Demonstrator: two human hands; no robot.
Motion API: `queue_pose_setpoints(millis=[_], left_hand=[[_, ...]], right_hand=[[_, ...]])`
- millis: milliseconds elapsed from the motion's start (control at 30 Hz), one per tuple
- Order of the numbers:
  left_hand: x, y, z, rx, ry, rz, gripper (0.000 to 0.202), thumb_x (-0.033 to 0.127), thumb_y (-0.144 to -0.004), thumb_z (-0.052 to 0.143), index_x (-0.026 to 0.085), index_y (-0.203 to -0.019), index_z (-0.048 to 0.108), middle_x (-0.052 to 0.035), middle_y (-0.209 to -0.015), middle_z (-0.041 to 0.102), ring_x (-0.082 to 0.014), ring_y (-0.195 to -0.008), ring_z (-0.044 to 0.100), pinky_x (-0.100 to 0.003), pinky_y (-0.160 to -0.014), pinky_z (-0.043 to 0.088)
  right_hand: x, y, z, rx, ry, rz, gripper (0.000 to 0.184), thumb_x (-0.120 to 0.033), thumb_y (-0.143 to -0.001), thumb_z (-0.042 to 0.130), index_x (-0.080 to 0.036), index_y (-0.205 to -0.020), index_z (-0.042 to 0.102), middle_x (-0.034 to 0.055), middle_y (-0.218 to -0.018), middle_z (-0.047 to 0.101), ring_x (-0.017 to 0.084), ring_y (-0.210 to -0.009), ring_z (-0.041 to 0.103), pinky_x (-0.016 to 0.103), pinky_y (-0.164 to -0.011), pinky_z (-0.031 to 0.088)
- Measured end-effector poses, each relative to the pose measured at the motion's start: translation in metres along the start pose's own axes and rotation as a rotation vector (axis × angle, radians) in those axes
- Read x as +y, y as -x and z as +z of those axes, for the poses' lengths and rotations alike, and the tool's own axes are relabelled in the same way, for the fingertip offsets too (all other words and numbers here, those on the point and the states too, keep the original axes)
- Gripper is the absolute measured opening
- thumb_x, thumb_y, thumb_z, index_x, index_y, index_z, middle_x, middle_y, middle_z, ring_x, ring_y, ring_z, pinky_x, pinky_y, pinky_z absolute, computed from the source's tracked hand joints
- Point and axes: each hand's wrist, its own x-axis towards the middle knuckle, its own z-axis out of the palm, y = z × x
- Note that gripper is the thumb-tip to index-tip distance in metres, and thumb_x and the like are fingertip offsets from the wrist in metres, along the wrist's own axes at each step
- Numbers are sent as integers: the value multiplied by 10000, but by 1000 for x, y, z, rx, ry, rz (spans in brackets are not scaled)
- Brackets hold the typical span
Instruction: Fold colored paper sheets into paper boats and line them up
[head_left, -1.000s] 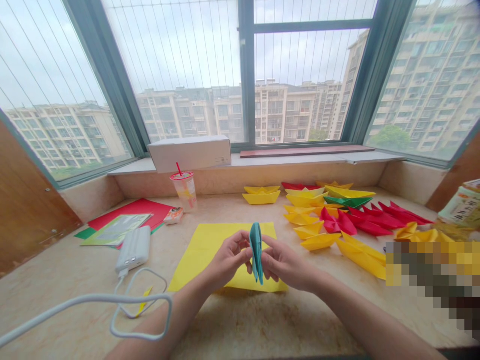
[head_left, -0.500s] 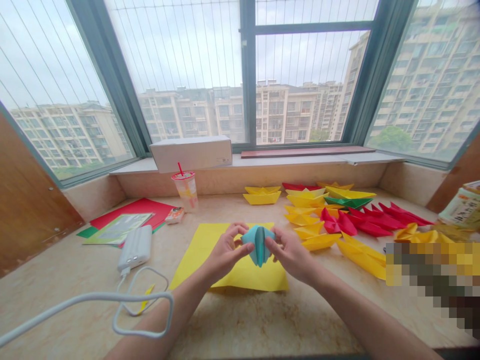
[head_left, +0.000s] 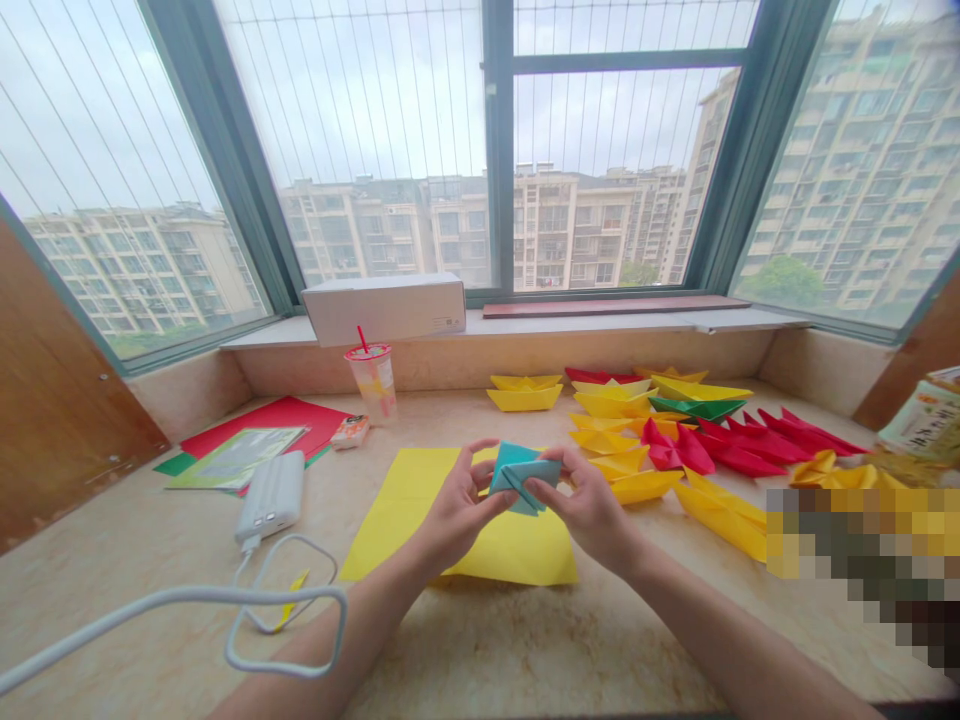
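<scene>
A folded teal paper piece (head_left: 520,476) is held in the air between both hands, above a flat yellow sheet (head_left: 420,500) on the marble sill. My left hand (head_left: 457,510) pinches its left side with thumb and fingers. My right hand (head_left: 585,505) pinches its right side. The paper is spread into a flattened diamond shape with a diagonal crease showing.
Several folded paper boats (head_left: 675,440) in yellow, red and green lie to the right. A white power bank (head_left: 270,495) with a looping white cable (head_left: 285,600), coloured sheets (head_left: 270,425), a plastic cup (head_left: 371,380) and a white box (head_left: 384,305) stand on the left.
The teal paper went from a narrow upright fold to a puffed pocket, then was pulled out sideways into a flat diamond. Both hands rose slightly and stayed on it.
</scene>
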Motion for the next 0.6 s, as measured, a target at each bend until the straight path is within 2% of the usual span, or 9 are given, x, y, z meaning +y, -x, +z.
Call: queue_pose_setpoints(millis=[67, 133, 200, 267, 400, 600], left_hand=[[1, 0, 0, 15, -33, -10, 761, 331, -777, 776, 240, -1397, 345, -114, -1122, 696, -268, -1051, 654, -385, -855, 515], [0, 1, -2, -8, -93, -3, 678, 346, -793, 758, 204, -1374, 439, -131, -1152, 687, -286, -1108, 628, -385, -878, 514], [-1, 0, -3, -35, -158, 21, 515, 377, -814, 729, 164, -1255, 572, -135, -1159, 682, -285, -1115, 620, -374, -890, 512], [-1, 0, -4, -32, -212, 23, 429, 414, -835, 695, 145, -1162, 630, -128, -1117, 695, -271, -1068, 635, -359, -865, 521], [1, -2, -3, 22, -334, 21, 338, 436, -841, 677, 141, -1006, 673, -93, -970, 726, -230, -917, 665, -319, -789, 531], [8, -5, 0, 85, -485, -21, 323, 469, -810, 683, 156, -891, 675, -44, -809, 718, -194, -722, 659, -289, -666, 540]], right_hand=[[2, 0, 1, 5, -45, -1, 480, -438, -808, 719, -231, -1191, 518, 27, -907, 697, 194, -800, 652, 309, -724, 511], [2, -1, 1, -5, -41, 9, 514, -419, -815, 714, -235, -1253, 516, 39, -936, 710, 200, -812, 660, 326, -735, 516], [0, -1, 0, -29, -5, 21, 411, -409, -825, 703, -222, -1175, 599, 57, -981, 716, 210, -852, 662, 338, -761, 515], [-3, -1, 0, -50, 28, 20, 311, -390, -826, 700, -210, -1075, 654, 62, -1002, 721, 217, -887, 663, 339, -781, 509], [-8, -1, 1, -65, 89, -16, 219, -335, -826, 695, -190, -988, 668, 41, -906, 723, 195, -850, 661, 307, -764, 500], [-5, -3, -1, -165, 208, -59, 237, -405, -883, 629, -175, -910, 677, 1, -778, 672, 130, -685, 588, 229, -606, 419]])
